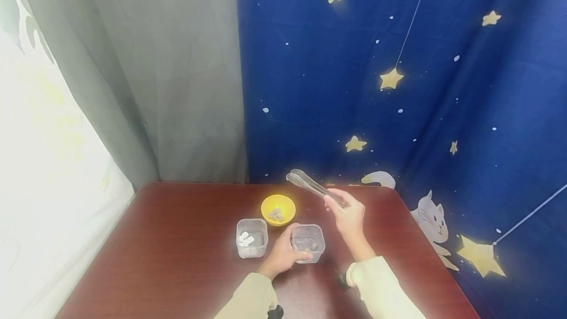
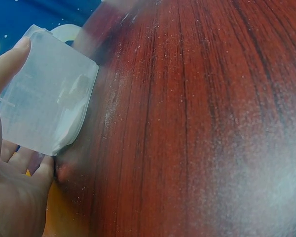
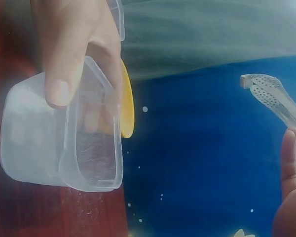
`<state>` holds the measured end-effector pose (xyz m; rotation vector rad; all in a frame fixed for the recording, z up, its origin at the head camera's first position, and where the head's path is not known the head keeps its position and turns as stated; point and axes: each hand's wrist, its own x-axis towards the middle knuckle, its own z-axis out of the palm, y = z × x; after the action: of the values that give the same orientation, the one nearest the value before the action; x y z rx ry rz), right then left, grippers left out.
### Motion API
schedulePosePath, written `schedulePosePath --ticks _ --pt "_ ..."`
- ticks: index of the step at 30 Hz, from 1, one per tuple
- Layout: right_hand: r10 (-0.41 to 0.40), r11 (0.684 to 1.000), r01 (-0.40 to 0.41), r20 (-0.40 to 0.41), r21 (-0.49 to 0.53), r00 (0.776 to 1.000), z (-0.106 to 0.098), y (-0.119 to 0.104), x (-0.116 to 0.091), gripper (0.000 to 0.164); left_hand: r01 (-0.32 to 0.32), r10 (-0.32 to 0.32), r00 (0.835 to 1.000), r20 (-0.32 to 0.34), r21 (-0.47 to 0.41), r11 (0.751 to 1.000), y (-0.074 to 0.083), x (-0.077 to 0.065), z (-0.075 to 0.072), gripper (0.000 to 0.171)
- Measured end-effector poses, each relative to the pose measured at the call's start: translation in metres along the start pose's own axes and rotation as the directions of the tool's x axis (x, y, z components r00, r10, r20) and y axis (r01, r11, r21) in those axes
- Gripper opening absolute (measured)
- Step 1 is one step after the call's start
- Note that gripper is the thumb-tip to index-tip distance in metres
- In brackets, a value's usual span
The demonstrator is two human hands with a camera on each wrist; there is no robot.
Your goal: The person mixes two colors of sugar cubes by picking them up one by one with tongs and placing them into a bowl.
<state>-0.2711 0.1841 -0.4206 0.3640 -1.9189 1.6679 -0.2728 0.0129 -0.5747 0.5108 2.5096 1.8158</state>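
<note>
My left hand (image 1: 281, 254) grips a clear plastic container (image 1: 320, 256) by its side, thumb over the near wall. A few small dull pieces (image 1: 313, 247) lie in its bottom. In the right wrist view this container (image 3: 32, 143) shows the left thumb pressed to its wall. My right hand (image 1: 351, 216) holds metal tongs (image 1: 312, 186) with perforated tips, raised and pointing left above the table's far side. Between the tips in the right wrist view is a small brownish block (image 3: 245, 81).
A yellow bowl (image 1: 267, 202) with several greyish-brown pieces (image 1: 276, 214) stands behind the left hand. To the left is a second clear container (image 1: 253, 253) holding several white pieces (image 1: 245, 239). The dark red table (image 1: 186, 240) ends at curtains (image 1: 199, 87) behind.
</note>
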Motion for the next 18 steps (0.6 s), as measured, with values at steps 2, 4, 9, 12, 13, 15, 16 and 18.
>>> schedulePosePath --ticks 2,4,9,12,13,15,16,18 --pt "0.017 1.000 -0.017 -0.003 0.011 1.000 -0.001 0.000 0.000 0.023 0.004 -0.004 1.000 0.000 0.010 1.000 0.000 0.000 0.000 0.092" --pt "0.037 0.999 -0.037 -0.005 0.009 0.999 -0.002 0.000 -0.001 0.023 0.006 -0.006 1.000 0.001 0.014 1.000 0.001 0.000 0.000 0.093" --pt "0.078 0.995 -0.078 -0.001 -0.062 0.997 -0.007 0.001 -0.007 0.023 0.005 -0.005 1.000 0.005 -0.006 1.000 0.002 -0.001 0.000 0.090" --pt "0.093 0.990 -0.090 0.015 -0.109 0.996 -0.013 0.003 -0.011 0.023 0.004 -0.004 1.000 0.005 -0.011 1.000 0.003 -0.002 0.000 0.089" --pt "0.099 0.988 -0.096 0.022 -0.124 0.995 -0.015 0.003 -0.012 0.022 0.004 -0.004 1.000 0.005 -0.010 1.000 0.004 -0.002 0.000 0.089" --pt "0.114 0.984 -0.107 0.043 -0.141 0.993 -0.020 0.005 -0.015 0.023 0.009 -0.009 1.000 0.003 -0.003 1.000 0.005 -0.002 -0.001 0.088" --pt "0.121 0.983 -0.112 0.054 -0.147 0.991 -0.022 0.006 -0.016 0.023 0.013 -0.013 1.000 0.001 0.002 1.000 0.006 -0.002 -0.001 0.089" --pt "0.144 0.979 -0.131 0.075 -0.155 0.987 -0.027 0.008 -0.018 0.024 0.024 -0.024 1.000 -0.001 0.012 1.000 0.007 -0.002 -0.002 0.089"
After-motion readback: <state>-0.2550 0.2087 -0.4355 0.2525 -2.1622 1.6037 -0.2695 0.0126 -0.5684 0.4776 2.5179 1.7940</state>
